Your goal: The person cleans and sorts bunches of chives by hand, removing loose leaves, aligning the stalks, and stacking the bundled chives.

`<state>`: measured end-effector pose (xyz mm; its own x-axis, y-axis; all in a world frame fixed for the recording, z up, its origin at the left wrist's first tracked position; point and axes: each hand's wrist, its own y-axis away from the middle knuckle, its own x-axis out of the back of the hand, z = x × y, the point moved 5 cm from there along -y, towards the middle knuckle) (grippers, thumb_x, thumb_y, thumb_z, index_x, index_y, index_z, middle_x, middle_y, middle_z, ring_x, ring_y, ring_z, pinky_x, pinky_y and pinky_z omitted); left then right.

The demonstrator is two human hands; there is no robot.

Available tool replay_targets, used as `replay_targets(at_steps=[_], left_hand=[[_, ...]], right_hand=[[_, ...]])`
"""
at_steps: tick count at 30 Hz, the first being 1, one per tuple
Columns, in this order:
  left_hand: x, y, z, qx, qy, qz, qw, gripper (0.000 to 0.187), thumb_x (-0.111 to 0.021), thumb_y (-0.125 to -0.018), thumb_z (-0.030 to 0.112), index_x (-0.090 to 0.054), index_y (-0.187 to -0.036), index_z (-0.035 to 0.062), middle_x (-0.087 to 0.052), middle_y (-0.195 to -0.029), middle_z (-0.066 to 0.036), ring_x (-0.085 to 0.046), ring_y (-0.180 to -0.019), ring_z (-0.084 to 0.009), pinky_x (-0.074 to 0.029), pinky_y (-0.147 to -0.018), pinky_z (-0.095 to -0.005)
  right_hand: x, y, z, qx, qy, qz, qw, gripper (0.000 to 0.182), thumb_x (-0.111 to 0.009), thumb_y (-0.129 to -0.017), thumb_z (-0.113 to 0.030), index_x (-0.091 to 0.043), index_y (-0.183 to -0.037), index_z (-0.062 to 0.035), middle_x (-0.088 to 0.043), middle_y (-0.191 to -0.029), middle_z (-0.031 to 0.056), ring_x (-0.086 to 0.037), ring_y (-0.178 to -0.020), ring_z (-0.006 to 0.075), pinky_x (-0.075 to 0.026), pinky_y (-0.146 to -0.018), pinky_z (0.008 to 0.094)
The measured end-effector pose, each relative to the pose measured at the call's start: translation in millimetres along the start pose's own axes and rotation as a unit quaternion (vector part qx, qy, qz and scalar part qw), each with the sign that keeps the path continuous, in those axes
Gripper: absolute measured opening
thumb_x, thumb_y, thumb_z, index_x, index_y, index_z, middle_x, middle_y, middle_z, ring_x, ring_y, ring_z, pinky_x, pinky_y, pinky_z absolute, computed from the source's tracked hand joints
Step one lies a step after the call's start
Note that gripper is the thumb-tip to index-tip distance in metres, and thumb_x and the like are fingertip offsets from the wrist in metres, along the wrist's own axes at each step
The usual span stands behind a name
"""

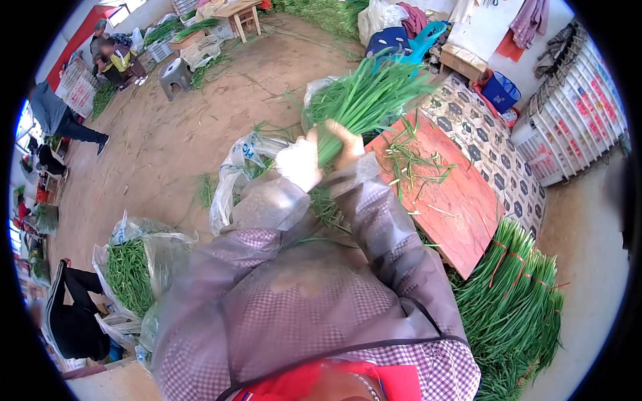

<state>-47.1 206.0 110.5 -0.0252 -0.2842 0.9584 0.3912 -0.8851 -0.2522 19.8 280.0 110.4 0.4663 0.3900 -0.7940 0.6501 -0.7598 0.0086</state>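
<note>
A loose bunch of long green chives (364, 97) is in front of me, its leaves fanning out to the upper right. My right hand (346, 142) is closed around the lower part of the bunch. On the other side, my left hand (299, 162) grips near the stem ends; bright light washes out its detail. Beside my right arm is a reddish wooden board (461, 214) with loose chive scraps (418, 160) scattered on it. Below my hands, more cut greens (326, 204) lie partly hidden by my sleeves.
Banded chive bundles (511, 294) are stacked at right, near white plastic crates (568, 113). A plastic bag of greens (130, 274) stands left. A grey stool (175, 77) is farther back. Other people sit, stand and work along the left side.
</note>
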Motion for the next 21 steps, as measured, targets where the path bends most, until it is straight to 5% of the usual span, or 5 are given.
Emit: replay_targets(at_steps=[10,12,15,17,21], left_hand=[[18,38,-18,-0.096,0.331,-0.013,0.939,0.073,-0.067,-0.08,0.038,-0.034,-0.136,0.0058,-0.053,-0.122,-0.019,-0.056,-0.107,-0.0337,-0.047,-0.086,-0.0386],[11,49,-36,-0.149,0.374,0.069,0.913,0.045,-0.059,-0.089,0.028,-0.048,-0.126,0.0045,-0.061,-0.106,-0.015,-0.062,-0.088,-0.0226,-0.05,-0.073,-0.032],[-20,63,-69,0.043,0.488,-0.119,0.863,0.027,-0.055,-0.092,0.021,-0.058,-0.113,0.0039,-0.063,-0.089,-0.007,-0.056,-0.067,-0.0092,-0.045,-0.06,-0.0222],[-14,66,-82,0.041,0.623,0.014,0.781,0.014,-0.055,-0.091,0.009,-0.062,-0.1,0.0014,-0.064,-0.089,-0.004,-0.055,-0.075,-0.0041,-0.045,-0.07,-0.0192],[27,66,-55,-0.01,0.566,0.153,0.81,0.017,-0.062,-0.085,0.0,-0.062,-0.101,0.0021,-0.064,-0.091,-0.002,-0.055,-0.08,-0.0047,-0.045,-0.071,-0.0186]], right_hand=[[35,-31,-28,-0.01,-0.053,0.031,0.998,0.041,-0.061,-0.068,-0.005,-0.057,-0.109,-0.0008,-0.061,-0.087,0.0096,-0.06,-0.078,0.0257,-0.051,-0.073,0.0381],[45,-42,-35,-0.01,-0.054,0.008,0.998,0.044,-0.062,-0.069,-0.005,-0.056,-0.112,-0.0005,-0.06,-0.086,0.0096,-0.06,-0.077,0.026,-0.052,-0.071,0.0396],[45,-44,-44,0.021,-0.022,-0.024,0.999,0.048,-0.063,-0.069,-0.005,-0.056,-0.116,0.001,-0.06,-0.087,0.0109,-0.06,-0.074,0.0265,-0.053,-0.069,0.0403],[37,-40,-48,0.03,-0.035,-0.02,0.999,0.048,-0.063,-0.068,-0.005,-0.056,-0.115,0.0012,-0.06,-0.086,0.0114,-0.06,-0.074,0.0268,-0.053,-0.069,0.0404],[40,-40,-49,0.046,-0.045,-0.016,0.998,0.046,-0.063,-0.068,-0.006,-0.057,-0.113,0.0007,-0.06,-0.085,0.0125,-0.06,-0.074,0.0276,-0.053,-0.07,0.0406]])
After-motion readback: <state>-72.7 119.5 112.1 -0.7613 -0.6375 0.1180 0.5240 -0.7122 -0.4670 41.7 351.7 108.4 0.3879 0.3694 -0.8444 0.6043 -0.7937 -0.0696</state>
